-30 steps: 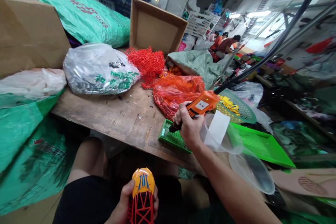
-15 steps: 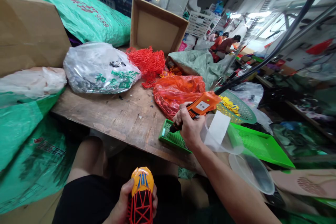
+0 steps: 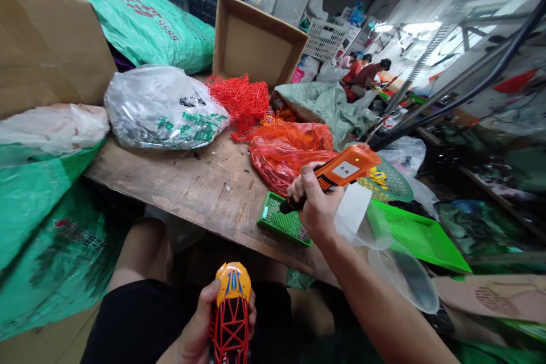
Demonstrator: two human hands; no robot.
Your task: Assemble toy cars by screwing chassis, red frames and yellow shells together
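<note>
My left hand (image 3: 200, 318), low over my lap, is closed around a toy car (image 3: 232, 301) with a yellow body and a red lattice frame. In my right hand (image 3: 318, 202) is an orange electric screwdriver (image 3: 347, 165) with a white label and a small green light. A dark cable runs from its rear to the upper right. The black tip end points down and left over a small green basket (image 3: 267, 222) at the table's front edge. Small dark screws (image 3: 303, 233) lie at the basket's right end, beneath my right hand.
On the wooden table (image 3: 205, 182) lie a clear plastic bag (image 3: 157, 108), red lattice parts (image 3: 243, 99) and a red bag (image 3: 290, 151). Right of my hand are a clear tub (image 3: 377, 227) and a green tray (image 3: 426, 239). Several people (image 3: 367, 74) sit far behind.
My right hand has moved slightly right with the screwdriver, and the screws in the basket show more. My left hand has risen a little with the toy car.
</note>
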